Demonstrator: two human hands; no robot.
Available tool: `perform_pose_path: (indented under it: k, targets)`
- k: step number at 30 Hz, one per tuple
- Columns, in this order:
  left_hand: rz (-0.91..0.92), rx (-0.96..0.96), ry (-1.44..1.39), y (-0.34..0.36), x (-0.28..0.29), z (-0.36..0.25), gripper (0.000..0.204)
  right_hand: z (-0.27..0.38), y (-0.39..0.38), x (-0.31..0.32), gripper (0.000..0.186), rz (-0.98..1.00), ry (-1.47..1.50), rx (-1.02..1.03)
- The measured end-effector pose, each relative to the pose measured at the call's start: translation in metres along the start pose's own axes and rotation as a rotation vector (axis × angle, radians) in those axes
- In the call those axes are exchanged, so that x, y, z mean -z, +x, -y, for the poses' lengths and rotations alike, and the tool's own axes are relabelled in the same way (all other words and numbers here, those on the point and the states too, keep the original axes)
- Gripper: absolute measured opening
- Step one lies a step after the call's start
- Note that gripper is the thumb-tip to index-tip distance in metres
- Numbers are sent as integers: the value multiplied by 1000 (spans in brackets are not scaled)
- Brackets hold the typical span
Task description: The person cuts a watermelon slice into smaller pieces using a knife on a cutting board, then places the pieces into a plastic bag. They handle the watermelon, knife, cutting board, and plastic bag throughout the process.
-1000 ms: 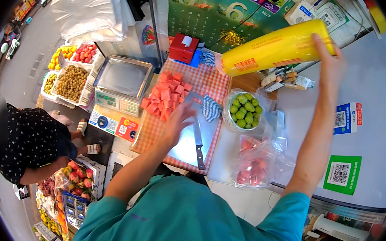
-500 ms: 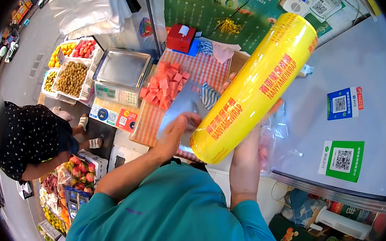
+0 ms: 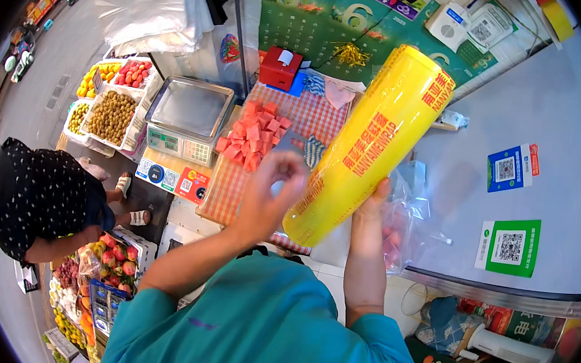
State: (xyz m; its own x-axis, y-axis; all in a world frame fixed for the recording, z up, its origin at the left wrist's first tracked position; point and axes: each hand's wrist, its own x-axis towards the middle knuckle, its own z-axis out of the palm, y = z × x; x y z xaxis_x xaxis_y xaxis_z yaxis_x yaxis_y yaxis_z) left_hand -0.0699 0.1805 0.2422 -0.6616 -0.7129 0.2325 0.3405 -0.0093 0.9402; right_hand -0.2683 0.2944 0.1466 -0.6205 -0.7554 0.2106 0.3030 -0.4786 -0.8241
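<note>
A large yellow roll of cling film [image 3: 371,144] with red print is held up at a slant, its far end up and to the right. My right hand [image 3: 373,200] grips it from the right, with most of the fingers hidden behind the roll. Beside the roll's near left side, my left hand [image 3: 272,194] is closed, its fingers curled in toward the thumb; whether film is between them I cannot make out. Beyond the left hand, pink fruit cubes [image 3: 253,136] are piled on the counter with a checked red cloth [image 3: 223,192].
A weighing scale [image 3: 188,116] stands left of the cubes, near crates of fruit [image 3: 109,118]. A red printer [image 3: 280,68] is at the back. On the right lies a grey surface [image 3: 459,170], with a clear plastic bag [image 3: 398,227] near its edge. At left stands another person [image 3: 51,200].
My left hand has lifted from the roll's near end, its fingers curling in. The roll's far end has dropped a little and its print has shifted. The view has tilted slightly.
</note>
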Motion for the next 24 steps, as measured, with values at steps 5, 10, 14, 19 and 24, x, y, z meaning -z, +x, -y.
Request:
perform_pose_path:
  k: [5, 10, 14, 19, 24]
  targets:
    - [135, 178, -126, 74, -2, -17, 33, 12, -10, -19, 104, 152, 237, -120]
    - [163, 123, -189, 109, -17, -39, 32, 37, -3, -59, 105, 312, 305, -219]
    - [221, 84, 2, 130, -7, -38, 28, 36, -7, -68, 104, 296, 323, -262]
    - [-57, -269, -158, 133, -9, -44, 29, 32, -4, -62, 87, 40, 144, -239]
    - [27, 267, -174, 77, 12, 50, 34, 24, 4, -55, 65, -151, 10, -283]
